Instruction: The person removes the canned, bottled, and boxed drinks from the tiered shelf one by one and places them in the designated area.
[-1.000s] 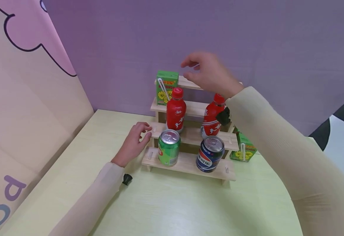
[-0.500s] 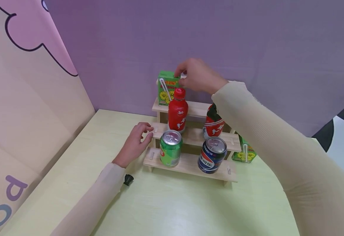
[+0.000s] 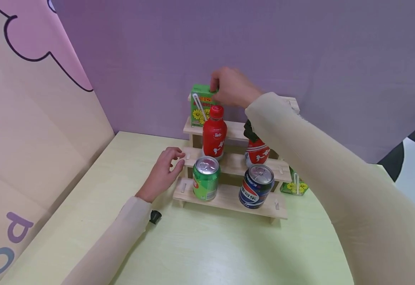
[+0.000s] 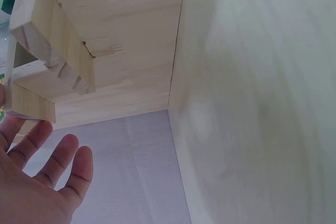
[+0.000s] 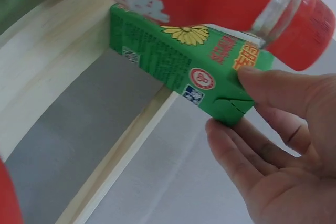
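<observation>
A green drink carton with a white straw stands at the left end of an upper tier of the wooden shelf. My right hand pinches its top right corner; in the right wrist view the thumb lies on the carton's front and the fingers of the hand lie behind it. In front stands a red bottle. My left hand, fingers loosely bent, is at the shelf's left edge; in the left wrist view the fingertips of this hand are by a wooden end.
A green can and a dark blue can stand on the lowest tier. A second red bottle is partly behind my right sleeve. Another green carton stands on the table right of the shelf. A purple wall rises behind.
My right hand has moved left and down from above the shelf to the upper carton and now pinches it. The left hand has stayed in place.
</observation>
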Action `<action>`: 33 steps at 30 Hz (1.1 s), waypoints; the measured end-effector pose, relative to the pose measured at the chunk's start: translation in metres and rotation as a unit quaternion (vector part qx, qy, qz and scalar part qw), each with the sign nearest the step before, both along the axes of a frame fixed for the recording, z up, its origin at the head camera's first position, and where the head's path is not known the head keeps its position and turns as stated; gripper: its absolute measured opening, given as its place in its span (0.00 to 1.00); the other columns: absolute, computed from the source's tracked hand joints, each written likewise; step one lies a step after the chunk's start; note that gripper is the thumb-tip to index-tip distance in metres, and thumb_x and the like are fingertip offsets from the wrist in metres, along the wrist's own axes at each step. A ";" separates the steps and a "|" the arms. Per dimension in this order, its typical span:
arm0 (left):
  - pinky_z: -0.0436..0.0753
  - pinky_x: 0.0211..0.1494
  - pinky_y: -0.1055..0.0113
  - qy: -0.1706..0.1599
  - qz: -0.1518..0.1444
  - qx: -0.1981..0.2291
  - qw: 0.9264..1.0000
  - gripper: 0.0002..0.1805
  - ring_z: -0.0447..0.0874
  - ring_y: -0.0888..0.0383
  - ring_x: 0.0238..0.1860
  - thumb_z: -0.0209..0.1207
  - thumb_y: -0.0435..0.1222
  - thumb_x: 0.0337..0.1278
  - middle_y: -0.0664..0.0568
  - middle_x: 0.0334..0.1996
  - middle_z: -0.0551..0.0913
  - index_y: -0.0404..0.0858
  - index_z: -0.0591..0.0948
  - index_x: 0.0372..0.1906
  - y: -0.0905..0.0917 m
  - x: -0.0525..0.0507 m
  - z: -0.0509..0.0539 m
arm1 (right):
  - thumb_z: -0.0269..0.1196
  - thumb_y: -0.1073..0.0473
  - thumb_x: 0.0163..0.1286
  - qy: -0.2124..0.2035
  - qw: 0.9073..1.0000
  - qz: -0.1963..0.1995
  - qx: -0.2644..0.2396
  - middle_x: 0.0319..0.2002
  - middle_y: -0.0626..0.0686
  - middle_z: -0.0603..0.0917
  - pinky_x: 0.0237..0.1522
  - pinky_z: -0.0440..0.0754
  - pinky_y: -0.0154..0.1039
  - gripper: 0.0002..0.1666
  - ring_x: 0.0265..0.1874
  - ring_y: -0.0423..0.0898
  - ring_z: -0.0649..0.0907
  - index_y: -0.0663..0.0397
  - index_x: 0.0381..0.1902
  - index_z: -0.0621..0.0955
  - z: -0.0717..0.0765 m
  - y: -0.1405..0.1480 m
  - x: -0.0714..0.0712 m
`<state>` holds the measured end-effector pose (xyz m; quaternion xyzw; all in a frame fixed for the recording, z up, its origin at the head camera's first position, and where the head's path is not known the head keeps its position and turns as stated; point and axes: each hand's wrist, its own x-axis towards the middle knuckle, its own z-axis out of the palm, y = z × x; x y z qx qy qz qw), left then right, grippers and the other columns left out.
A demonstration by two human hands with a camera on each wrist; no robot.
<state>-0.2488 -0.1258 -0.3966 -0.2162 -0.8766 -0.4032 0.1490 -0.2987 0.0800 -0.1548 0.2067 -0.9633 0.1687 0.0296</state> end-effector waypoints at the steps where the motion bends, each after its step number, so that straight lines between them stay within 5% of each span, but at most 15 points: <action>1: 0.76 0.48 0.57 0.000 -0.001 0.000 1.000 0.13 0.69 0.53 0.52 0.51 0.40 0.69 0.50 0.57 0.70 0.40 0.73 0.53 0.000 0.000 0.000 | 0.61 0.63 0.63 -0.001 1.000 0.000 -0.003 0.39 0.55 0.77 0.38 0.76 0.42 0.07 0.39 0.52 0.73 0.59 0.38 0.77 0.000 0.000 0.001; 8: 0.76 0.49 0.56 -0.006 -0.005 0.000 1.000 0.12 0.69 0.50 0.53 0.51 0.40 0.69 0.49 0.57 0.70 0.40 0.73 0.51 0.000 0.005 0.000 | 0.65 0.63 0.60 0.012 0.999 0.034 -0.007 0.34 0.55 0.78 0.32 0.78 0.41 0.06 0.35 0.51 0.73 0.59 0.31 0.78 0.002 0.000 0.010; 16: 0.76 0.49 0.55 0.001 -0.005 -0.001 1.000 0.12 0.69 0.51 0.54 0.51 0.41 0.69 0.49 0.57 0.70 0.41 0.73 0.51 -0.003 0.001 -0.003 | 0.64 0.65 0.59 0.060 0.995 0.069 -0.033 0.35 0.55 0.79 0.37 0.76 0.39 0.05 0.34 0.49 0.75 0.61 0.32 0.78 0.020 0.010 0.017; 25: 0.76 0.49 0.52 0.003 -0.002 0.004 1.000 0.12 0.69 0.52 0.53 0.51 0.39 0.68 0.49 0.57 0.70 0.40 0.73 0.51 -0.009 -0.003 -0.005 | 0.62 0.59 0.64 0.129 0.989 0.035 -0.058 0.42 0.52 0.79 0.45 0.79 0.36 0.09 0.39 0.44 0.77 0.59 0.39 0.79 0.048 0.041 0.038; 33: 0.76 0.49 0.54 0.007 -0.004 -0.002 1.000 0.13 0.69 0.51 0.53 0.51 0.41 0.69 0.50 0.57 0.70 0.41 0.73 0.52 -0.011 -0.004 -0.005 | 0.64 0.55 0.64 0.164 0.981 -0.021 -0.102 0.46 0.50 0.75 0.49 0.77 0.31 0.15 0.42 0.44 0.77 0.59 0.43 0.79 0.072 0.104 0.062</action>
